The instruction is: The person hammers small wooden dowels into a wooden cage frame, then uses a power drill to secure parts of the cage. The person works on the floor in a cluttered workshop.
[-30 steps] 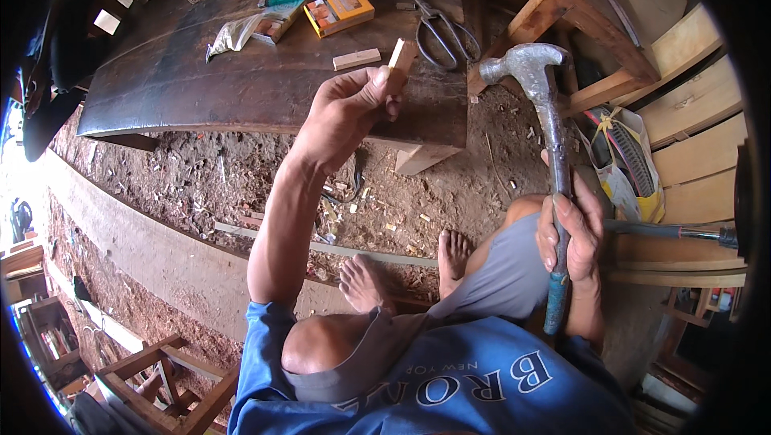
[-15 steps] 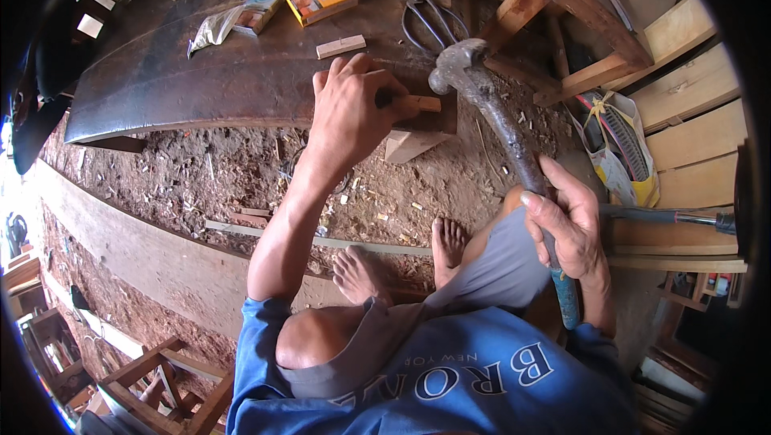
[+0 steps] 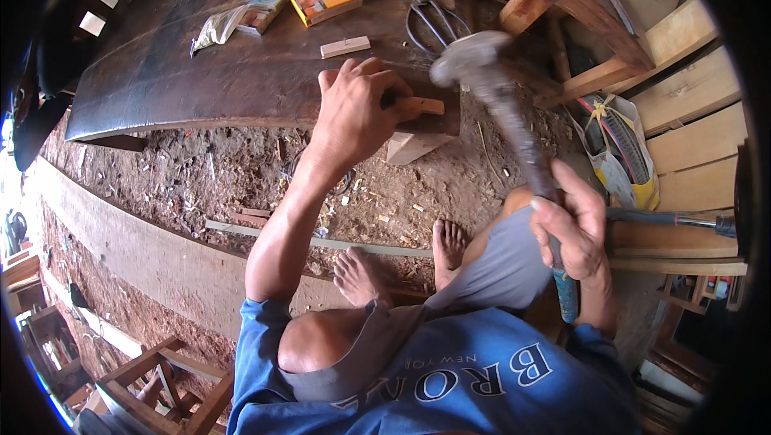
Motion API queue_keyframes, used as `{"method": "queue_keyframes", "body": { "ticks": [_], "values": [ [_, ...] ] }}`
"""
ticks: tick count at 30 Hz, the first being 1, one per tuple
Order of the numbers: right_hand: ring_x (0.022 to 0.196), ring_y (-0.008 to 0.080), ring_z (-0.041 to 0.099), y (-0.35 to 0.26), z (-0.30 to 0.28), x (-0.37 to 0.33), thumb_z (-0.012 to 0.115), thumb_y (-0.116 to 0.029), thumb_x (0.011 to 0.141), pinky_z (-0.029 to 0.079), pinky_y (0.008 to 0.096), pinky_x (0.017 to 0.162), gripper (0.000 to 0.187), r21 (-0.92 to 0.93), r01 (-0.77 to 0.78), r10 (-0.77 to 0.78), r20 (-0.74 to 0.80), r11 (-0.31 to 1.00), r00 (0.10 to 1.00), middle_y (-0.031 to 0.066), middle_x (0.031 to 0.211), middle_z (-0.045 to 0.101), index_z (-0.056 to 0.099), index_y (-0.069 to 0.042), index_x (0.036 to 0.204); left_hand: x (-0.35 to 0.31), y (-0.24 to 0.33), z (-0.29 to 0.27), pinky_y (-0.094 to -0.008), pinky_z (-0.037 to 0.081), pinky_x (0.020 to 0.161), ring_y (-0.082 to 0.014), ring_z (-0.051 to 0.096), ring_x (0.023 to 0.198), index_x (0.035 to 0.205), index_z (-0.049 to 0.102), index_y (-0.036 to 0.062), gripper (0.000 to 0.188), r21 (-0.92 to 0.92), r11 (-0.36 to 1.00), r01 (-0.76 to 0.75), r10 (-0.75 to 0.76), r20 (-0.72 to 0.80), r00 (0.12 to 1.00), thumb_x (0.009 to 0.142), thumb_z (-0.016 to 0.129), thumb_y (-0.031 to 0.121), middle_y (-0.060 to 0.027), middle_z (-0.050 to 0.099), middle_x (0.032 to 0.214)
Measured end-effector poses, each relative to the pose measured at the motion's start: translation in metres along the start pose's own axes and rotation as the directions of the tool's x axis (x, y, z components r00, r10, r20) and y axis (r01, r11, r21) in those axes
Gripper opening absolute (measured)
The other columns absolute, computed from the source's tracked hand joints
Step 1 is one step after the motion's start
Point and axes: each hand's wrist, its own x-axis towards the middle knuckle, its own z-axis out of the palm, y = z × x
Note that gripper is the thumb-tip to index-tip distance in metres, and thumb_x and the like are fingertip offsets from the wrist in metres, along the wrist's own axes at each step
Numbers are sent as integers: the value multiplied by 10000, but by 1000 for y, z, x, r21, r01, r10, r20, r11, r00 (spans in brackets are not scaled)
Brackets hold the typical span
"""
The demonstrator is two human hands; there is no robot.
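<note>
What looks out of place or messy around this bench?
Wood scraps lie strewn over the ground by the dark bench, and bare feet are right beside them. With a hammer in the right hand too, going shoeless looks odd.

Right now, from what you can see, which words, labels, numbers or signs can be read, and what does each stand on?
Blue shirt: large pale letters and a smaller line, legible in part; wording not copied here.
Yellow-orange box: any wording is too small to read.
Small carton left of it: any wording is too small to read.
Hammer: blurred, no lettering to make out.
</note>
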Motion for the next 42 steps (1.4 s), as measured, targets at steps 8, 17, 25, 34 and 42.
{"method": "queue_keyframes", "body": {
  "ticks": [8,17,25,34,42],
  "values": [
    [364,77,383,42,-11,-11,513,-207,1016,365,225,363,616,235,270,-234,-171,934,957,36,564,480,302,90,1514,-2,-2,-9,-376,562,812,-258,720,895,977,733,32,180,-135,980,-148,95,-337,937,844,794,138,-116,729,986],
    [340,97,356,55,-23,-6,434,-175,1055,371,244,324,588,386,285,-238,-166,877,957,26,561,400,219,38,1559,29,-65,-26,-416,546,886,-290,705,960,985,758,105,173,247,956,-160,237,-323,916,818,740,66,-89,742,1014],
    [325,85,314,51,-14,-7,473,-200,1035,340,247,279,527,367,296,-213,-250,882,945,-3,582,392,325,-36,1514,22,-71,-17,-416,550,812,-249,706,944,936,718,121,179,412,897,-158,232,-136,963,785,663,202,-69,724,955],
    [635,144,543,-45,-5,-6,613,-231,985,477,332,542,532,-52,-77,85,164,996,983,48,791,577,454,31,1421,0,-58,-47,-460,460,871,-340,572,991,1017,540,39,339,102,977,-189,209,-265,941,772,713,198,-142,597,1008],
    [357,111,425,-128,-3,-19,630,-104,912,371,268,325,196,-49,-389,373,414,920,830,-1,551,453,489,-52,1036,-116,72,-176,-419,511,782,-264,642,894,1048,595,29,403,-599,523,606,-764,-15,645,916,746,380,-154,651,950]
  ]
}}
